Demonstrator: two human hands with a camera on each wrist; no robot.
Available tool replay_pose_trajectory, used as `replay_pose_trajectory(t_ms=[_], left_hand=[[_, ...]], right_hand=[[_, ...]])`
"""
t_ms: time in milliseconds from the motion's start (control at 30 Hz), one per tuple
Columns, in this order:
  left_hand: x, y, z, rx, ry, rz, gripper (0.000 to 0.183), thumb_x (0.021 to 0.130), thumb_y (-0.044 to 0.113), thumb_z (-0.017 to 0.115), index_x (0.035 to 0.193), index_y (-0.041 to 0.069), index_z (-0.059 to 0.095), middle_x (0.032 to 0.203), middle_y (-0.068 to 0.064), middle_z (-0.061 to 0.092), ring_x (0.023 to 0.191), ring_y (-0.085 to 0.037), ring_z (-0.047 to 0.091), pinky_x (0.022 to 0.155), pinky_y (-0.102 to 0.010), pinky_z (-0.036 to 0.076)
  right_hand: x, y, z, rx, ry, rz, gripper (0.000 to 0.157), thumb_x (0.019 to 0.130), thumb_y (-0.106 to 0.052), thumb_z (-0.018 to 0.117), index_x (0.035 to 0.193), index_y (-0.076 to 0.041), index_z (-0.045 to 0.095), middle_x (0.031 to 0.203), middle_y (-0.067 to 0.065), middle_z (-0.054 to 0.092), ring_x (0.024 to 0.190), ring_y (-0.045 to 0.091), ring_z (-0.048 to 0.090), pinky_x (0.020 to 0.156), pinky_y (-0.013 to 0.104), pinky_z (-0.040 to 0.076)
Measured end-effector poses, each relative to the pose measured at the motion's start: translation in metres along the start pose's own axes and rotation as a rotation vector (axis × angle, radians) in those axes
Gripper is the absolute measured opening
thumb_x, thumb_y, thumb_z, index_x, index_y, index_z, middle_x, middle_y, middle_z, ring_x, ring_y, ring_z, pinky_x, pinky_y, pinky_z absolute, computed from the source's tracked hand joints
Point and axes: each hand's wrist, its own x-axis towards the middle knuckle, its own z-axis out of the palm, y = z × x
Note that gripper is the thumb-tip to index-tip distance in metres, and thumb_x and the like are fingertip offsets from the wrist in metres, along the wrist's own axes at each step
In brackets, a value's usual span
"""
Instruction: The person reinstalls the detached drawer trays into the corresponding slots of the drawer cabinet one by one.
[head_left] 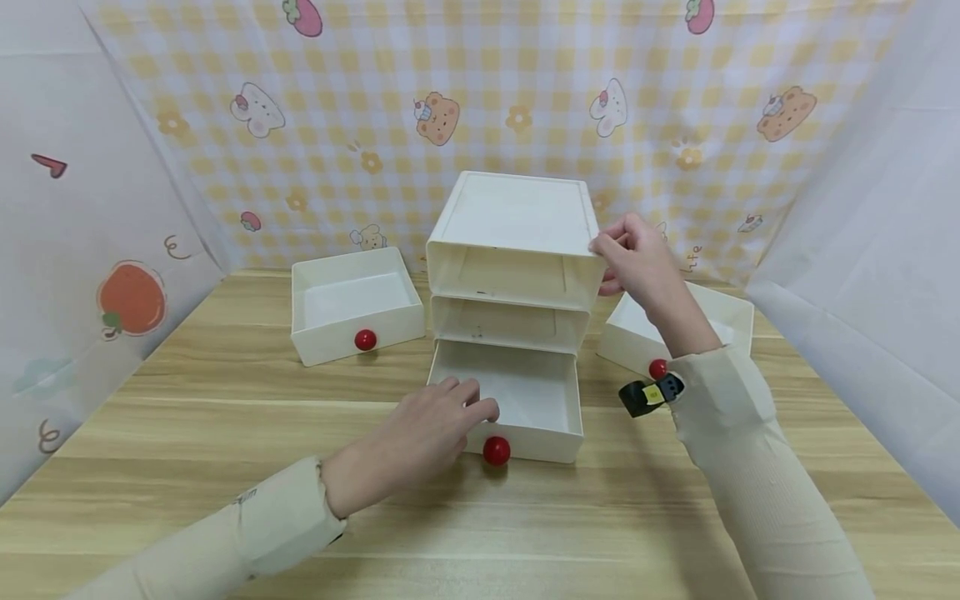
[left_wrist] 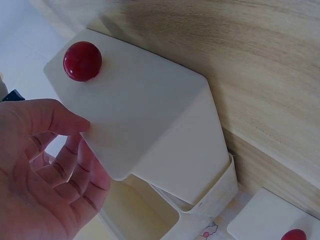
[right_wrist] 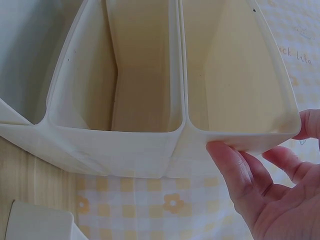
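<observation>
A white three-tier drawer cabinet (head_left: 517,212) stands in the middle of the wooden table. Its top two compartments have no drawers in them, while the bottom drawer (head_left: 525,442), with a round red knob (head_left: 497,451), is pulled well out. My left hand (head_left: 420,437) pinches the top edge of that drawer's front, to the left of the knob; in the left wrist view its thumb (left_wrist: 70,120) lies at the front panel's edge. At the cabinet's upper right corner, my right hand (head_left: 641,262) grips the frame, its fingers (right_wrist: 232,170) against the side wall.
One removed drawer (head_left: 360,321) with a red knob lies left of the cabinet. Another removed drawer (head_left: 630,342) sits at the right, partly hidden behind my right forearm. A checked cloth (head_left: 517,83) hangs behind the table, with white cloth on both sides.
</observation>
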Motion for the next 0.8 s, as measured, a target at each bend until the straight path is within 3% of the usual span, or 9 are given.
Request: replay_pose_trajectory(t_ms=[800], left_hand=[[0.0026, -0.0041, -0.0039, -0.142, -0.016, -0.042, 0.036, 0.073, -0.005, 0.062, 0.099, 0.019, 0.061, 0.082, 0.003, 0.053, 0.076, -0.015, 0.052, 0.054, -0.016, 0.039]], right_hand=[[-0.0018, -0.0013, -0.0002, -0.019, -0.004, 0.002, 0.017, 0.091, -0.020, 0.049, 0.098, -0.005, 0.046, 0.084, 0.006, 0.047, 0.062, 0.014, 0.056, 0.056, 0.023, 0.056]])
